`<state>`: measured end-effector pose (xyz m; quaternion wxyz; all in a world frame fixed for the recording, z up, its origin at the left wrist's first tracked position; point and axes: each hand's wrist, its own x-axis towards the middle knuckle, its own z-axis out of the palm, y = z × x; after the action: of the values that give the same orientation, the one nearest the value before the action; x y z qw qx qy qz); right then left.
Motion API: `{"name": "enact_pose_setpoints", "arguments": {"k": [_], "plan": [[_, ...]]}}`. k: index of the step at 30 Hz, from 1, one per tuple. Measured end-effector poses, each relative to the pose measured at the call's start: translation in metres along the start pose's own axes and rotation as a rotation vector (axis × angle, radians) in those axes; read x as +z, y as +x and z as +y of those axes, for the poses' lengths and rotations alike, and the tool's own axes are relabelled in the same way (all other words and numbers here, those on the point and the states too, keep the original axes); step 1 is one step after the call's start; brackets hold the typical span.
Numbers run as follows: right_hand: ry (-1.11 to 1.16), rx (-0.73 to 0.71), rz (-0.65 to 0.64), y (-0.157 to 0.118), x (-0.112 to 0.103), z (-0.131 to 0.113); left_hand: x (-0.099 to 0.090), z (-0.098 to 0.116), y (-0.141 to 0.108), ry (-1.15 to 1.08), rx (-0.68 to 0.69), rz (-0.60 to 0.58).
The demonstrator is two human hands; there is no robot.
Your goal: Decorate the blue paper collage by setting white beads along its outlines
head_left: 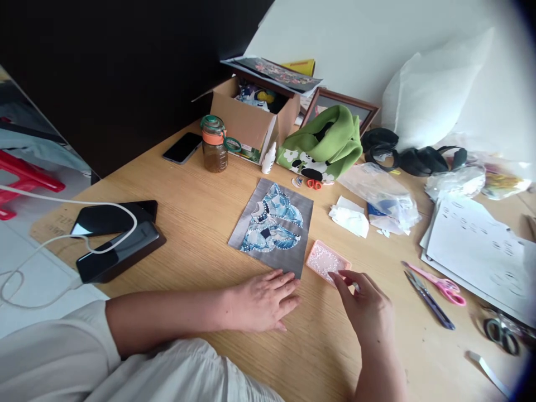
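My left hand [268, 301] lies flat on the table, fingers stretched out, its fingertips at the lower edge of a grey cloth sheet [285, 261]. On that sheet is a blue patchwork butterfly [276, 220], edged with small white dots like beads. To its right sits a shallow pink tray [324, 258] with many tiny pale beads scattered inside. Over the tray's near right corner, my right hand [368, 307] is closed in a pinch. A bit of something white shows between its fingers; what it is I cannot make out.
Beyond the cloth stand a jar [215, 153], a white glue bottle [268, 159], a cardboard box [247, 120] and a green fabric bag [326, 148]. Pink scissors [444, 285], a utility knife [431, 304] and papers [477, 245] lie right. Phones [121, 251] with a cable lie left.
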<state>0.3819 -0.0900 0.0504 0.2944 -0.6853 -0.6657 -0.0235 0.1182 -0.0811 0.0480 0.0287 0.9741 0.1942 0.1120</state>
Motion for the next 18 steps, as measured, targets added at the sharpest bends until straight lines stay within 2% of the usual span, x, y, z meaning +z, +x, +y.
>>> {"name": "enact_pose_setpoints", "arguments": {"k": [6, 18], "plan": [[-0.012, 0.008, -0.115, -0.0022, 0.0079, 0.0075, 0.0015, -0.0015, -0.0030, 0.005, 0.004, 0.018], [-0.012, 0.014, -0.166, -0.0029, 0.0081, 0.0045, -0.0037, -0.0062, -0.0092, -0.021, 0.007, -0.008]]}}
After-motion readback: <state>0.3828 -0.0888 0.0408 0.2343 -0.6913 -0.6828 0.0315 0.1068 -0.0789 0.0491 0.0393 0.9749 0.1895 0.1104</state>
